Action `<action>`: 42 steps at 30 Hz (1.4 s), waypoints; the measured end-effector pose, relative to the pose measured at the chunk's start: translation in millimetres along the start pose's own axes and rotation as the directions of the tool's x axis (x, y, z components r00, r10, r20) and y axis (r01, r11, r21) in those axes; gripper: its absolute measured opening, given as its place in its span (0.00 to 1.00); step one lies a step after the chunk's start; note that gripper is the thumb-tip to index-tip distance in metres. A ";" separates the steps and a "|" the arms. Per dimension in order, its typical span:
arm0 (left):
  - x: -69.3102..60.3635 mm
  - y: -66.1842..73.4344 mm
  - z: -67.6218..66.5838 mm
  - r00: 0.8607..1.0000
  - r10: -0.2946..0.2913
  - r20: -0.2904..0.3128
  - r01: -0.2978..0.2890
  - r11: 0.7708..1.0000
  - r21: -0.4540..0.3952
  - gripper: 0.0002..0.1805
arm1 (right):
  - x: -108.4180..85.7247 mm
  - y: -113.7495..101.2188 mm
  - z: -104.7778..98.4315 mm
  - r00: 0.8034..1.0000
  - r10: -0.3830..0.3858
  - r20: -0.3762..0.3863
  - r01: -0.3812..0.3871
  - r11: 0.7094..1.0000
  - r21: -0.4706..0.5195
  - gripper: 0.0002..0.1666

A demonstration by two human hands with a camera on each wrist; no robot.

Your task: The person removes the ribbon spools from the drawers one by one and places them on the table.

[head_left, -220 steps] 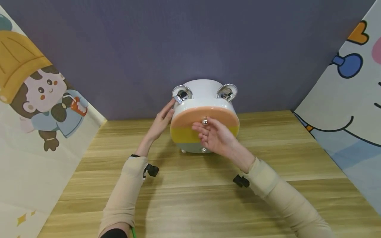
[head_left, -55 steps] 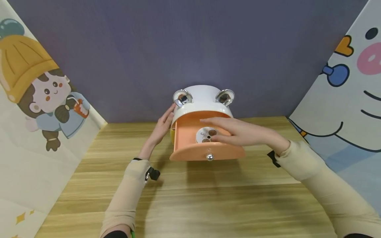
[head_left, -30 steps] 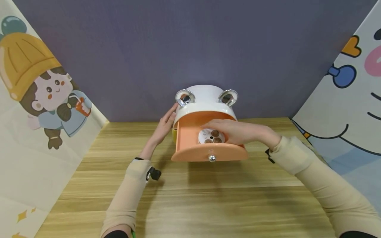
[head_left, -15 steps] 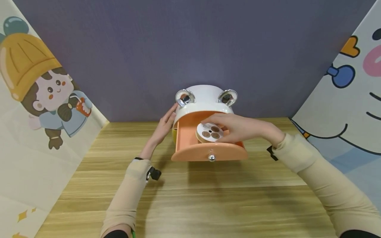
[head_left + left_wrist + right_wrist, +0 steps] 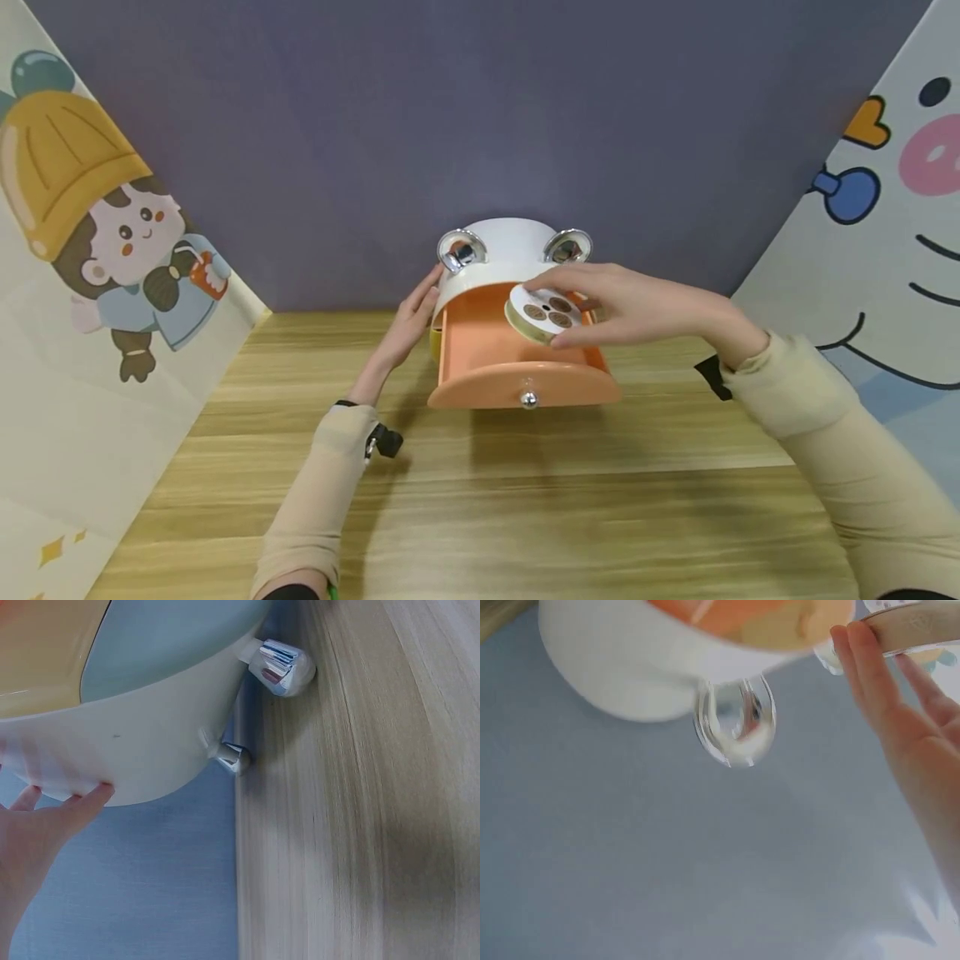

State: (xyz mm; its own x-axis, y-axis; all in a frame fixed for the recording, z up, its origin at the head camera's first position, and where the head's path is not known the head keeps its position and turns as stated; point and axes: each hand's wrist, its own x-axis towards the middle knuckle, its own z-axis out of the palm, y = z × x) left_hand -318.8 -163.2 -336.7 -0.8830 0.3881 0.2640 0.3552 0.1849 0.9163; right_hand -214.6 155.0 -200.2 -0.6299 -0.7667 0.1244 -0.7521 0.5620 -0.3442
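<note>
The right hand [image 5: 626, 308] clamps its fingers on the spool [image 5: 540, 304], probably light and stiff, by the rim, its best hold; the left hand [image 5: 408, 323], fingers apart, touches the cabinet [image 5: 513, 250].

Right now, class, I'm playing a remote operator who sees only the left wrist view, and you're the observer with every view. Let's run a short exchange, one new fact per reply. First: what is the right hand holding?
Observer: The right hand pinches a white-faced disc between thumb and fingers.
Operator: My view doesn't show that disc. Any pattern on its face?
Observer: Yes, three brown circles show around a small dark center in the head view.
Operator: And the orange drawer, is it closed?
Observer: No, it stands open, its front well out from the white cabinet.
</note>
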 end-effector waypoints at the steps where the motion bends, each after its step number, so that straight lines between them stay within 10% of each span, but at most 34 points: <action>1: -0.1 -0.7 -0.1 1.000 -0.002 0.001 0.002 1.000 0.000 0.28 | -3.4 -1.2 -2.7 1.000 0.006 -0.009 -0.006 1.000 -0.007 0.35; 13: -2.3 -4.5 -3.2 1.000 0.002 -0.009 -0.001 1.000 0.020 0.28 | -49.0 -5.9 -12.0 0.987 0.092 -0.129 -0.108 0.987 -0.119 0.36; 28: -2.7 -1.7 -3.9 1.000 0.007 -0.001 -0.007 1.000 0.016 0.28 | -103.8 14.3 23.0 0.947 0.184 -0.264 -0.239 0.951 -0.195 0.39; 42: 7.4 -23.7 -1.9 0.999 0.034 -0.010 -0.034 0.999 -0.017 0.28 | -127.0 34.2 61.0 0.933 0.273 -0.237 -0.295 0.954 -0.061 0.36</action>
State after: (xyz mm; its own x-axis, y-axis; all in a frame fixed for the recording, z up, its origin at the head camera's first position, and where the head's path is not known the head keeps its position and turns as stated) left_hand -334.4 -166.3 -355.9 -0.8735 0.3849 0.2980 0.3799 0.1562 0.9118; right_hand -148.5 252.7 -284.5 -0.8384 -0.4881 0.2424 -0.5436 0.7809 -0.3078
